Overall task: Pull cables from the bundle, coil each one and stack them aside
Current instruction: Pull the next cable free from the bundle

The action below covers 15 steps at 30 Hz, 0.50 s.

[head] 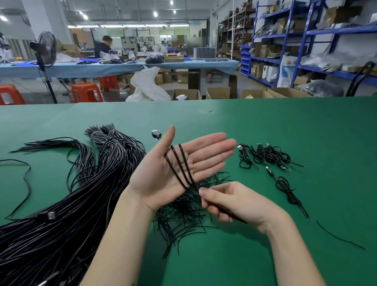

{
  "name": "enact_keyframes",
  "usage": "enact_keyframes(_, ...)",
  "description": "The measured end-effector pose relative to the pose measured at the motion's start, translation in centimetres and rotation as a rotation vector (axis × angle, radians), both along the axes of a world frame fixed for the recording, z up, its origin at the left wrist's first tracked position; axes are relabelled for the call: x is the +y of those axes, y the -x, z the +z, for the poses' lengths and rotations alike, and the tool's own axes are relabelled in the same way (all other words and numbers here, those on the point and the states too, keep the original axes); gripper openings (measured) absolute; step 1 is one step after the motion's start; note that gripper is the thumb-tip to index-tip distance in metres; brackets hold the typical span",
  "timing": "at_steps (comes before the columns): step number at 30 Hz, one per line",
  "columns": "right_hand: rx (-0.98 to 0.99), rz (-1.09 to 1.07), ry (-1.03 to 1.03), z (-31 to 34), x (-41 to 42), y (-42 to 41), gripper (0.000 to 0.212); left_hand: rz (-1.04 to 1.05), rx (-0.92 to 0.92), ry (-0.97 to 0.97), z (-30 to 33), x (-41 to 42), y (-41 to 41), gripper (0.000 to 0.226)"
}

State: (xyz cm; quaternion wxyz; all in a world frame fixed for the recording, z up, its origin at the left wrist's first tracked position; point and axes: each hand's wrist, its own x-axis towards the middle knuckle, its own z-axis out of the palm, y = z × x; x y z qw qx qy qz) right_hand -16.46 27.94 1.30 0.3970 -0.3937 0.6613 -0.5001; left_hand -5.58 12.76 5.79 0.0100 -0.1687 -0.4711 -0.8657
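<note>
My left hand [180, 165] is held flat, palm up, fingers straight, above the green table [299, 129]. A thin black cable [180, 165] is wound in three turns across its palm. The cable's USB plug [156, 133] sticks out behind the thumb. Just below, my right hand [228, 203] pinches the cable's free end, which runs back under its palm. A large bundle of black cables [56, 218] lies to the left, its plugs at the lower left. Several coiled cables [265, 154] lie to the right of my hands.
A pile of short black ties [186, 210] lies under my hands. One more coiled cable [290, 193] and loose tie pieces [339, 236] lie at the right. A stray cable [24, 177] loops at the far left. Beyond the table stand boxes, stools, a fan and shelves.
</note>
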Motion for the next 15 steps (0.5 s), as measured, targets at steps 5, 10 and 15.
enact_keyframes(5,0.137,-0.192,-0.058,-0.2,-0.1,0.2,0.061,-0.067,-0.027,0.11,0.1,-0.1,-0.2,0.079)
enact_keyframes(10,0.188,-0.227,-0.058,0.4,0.2,-0.6,0.087,-0.135,-0.071,0.152,0.2,0.0,-0.5,0.078)
enact_keyframes(15,0.291,-0.224,-0.045,2.2,0.7,-0.1,0.037,-0.131,-0.371,0.552,0.4,0.5,-0.8,0.088)
